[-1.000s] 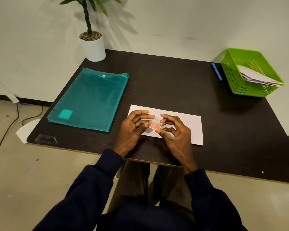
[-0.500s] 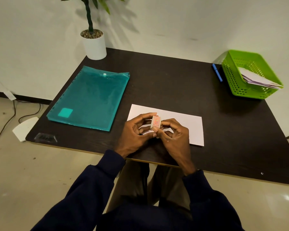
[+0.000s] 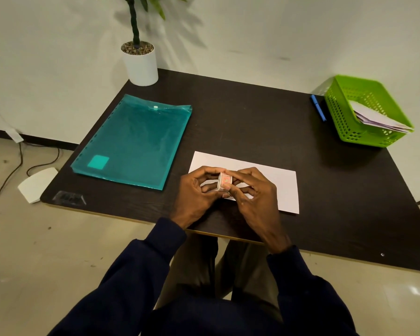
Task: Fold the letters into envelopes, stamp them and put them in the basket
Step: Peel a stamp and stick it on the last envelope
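Now the little pink stamp pad (image 3: 224, 181) is up off the table, pinched between both hands. It stands on its edge, with the pink face turned toward the person. The left hand (image 3: 195, 197) holds it from the left with curled fingers and thumb. The right hand (image 3: 256, 194) holds it from the right, with the thumb on its near edge and a finger on its top. Both hands are clamped on it.

Under the hands lies a white envelope (image 3: 286, 187). It is flat on the dark table (image 3: 252, 117), at about 6 o'clock, close to the near edge. The hands hide its left part.

At about 2 o'clock, in the far right corner, sits the green basket (image 3: 342, 117). Some white envelopes (image 3: 378, 118) lean inside it and poke over its right rim. A blue pen (image 3: 318, 107) lies just beside the basket, on its left.

At about 9 o'clock lies a big teal folder (image 3: 134, 144) with a small white button at its top. At about 11 o'clock, in the far left corner, stands a white pot (image 3: 141, 65) with a green plant.

Dark blue sleeves (image 3: 141, 263) cover both arms. On the floor to the left lie a white flat thing (image 3: 38, 184) and a dark cable (image 3: 7, 183).
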